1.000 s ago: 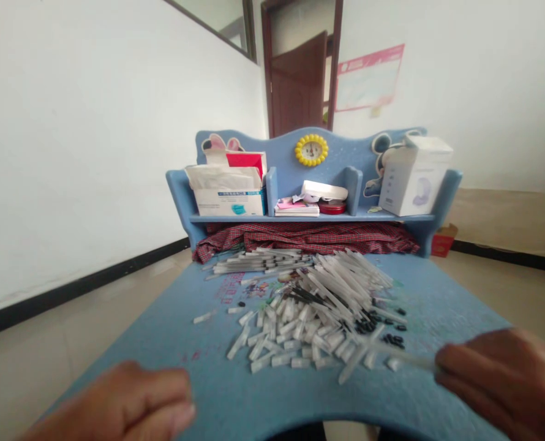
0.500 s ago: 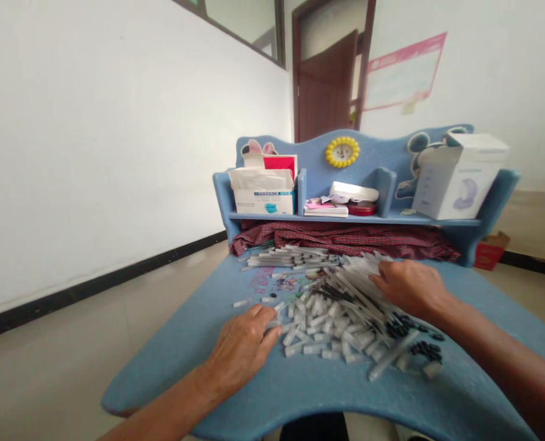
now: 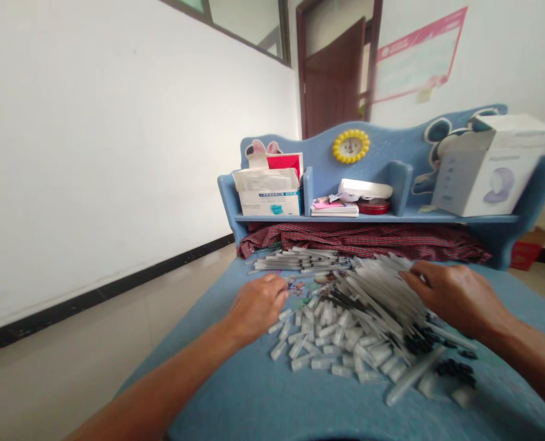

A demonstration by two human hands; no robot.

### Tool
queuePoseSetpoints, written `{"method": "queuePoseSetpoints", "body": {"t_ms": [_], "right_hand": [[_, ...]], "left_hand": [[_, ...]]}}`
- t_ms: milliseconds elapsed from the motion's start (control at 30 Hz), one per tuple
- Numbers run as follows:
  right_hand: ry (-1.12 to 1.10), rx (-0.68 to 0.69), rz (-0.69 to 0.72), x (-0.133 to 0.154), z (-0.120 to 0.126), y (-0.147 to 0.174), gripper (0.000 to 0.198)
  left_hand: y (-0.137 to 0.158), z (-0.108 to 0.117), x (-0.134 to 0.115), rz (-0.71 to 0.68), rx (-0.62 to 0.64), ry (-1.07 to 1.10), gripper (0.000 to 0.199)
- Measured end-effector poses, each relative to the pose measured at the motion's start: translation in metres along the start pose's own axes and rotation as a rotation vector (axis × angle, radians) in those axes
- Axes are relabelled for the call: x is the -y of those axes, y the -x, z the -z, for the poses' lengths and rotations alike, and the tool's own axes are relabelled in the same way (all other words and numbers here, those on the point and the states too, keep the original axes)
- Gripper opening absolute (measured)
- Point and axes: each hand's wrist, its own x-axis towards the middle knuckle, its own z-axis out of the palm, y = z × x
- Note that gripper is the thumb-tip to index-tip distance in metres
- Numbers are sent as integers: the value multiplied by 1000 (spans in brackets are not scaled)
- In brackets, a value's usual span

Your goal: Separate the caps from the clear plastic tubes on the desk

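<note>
Slender tubes [image 3: 383,288] are strewn over a blue tabletop [image 3: 236,392], white wall [image 3: 116,135] nearby. Whether left hand [image 3: 259,303] or right hand [image 3: 456,297] grasps cannot be told.

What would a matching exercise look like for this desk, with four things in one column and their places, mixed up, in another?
Things:
1. Short translucent pieces
2. Right hand
3. Yellow-rimmed dial
4. Checked cloth

Places:
A. On the blue backboard, above the shelf
B. At the right edge of the long translucent tubes
C. Bunched beneath the shelf
D. Heaped on the desk, nearer the camera than the long translucent tubes

Right pairs: 1-D, 2-B, 3-A, 4-C
</note>
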Motion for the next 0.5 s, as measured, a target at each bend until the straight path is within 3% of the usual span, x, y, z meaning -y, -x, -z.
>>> {"method": "queuePoseSetpoints", "body": {"t_ms": [167, 333, 500], "right_hand": [[-38, -48, 10, -5, -6, 1, 31], [-73, -109, 14, -5, -7, 0, 33], [-140, -227, 46, -5, -9, 0, 36]], "left_hand": [[-59, -17, 13, -3, -37, 86, 19], [-76, -34, 14, 40, -26, 93, 27], [-80, -16, 14, 87, 234, -173, 15]]}}
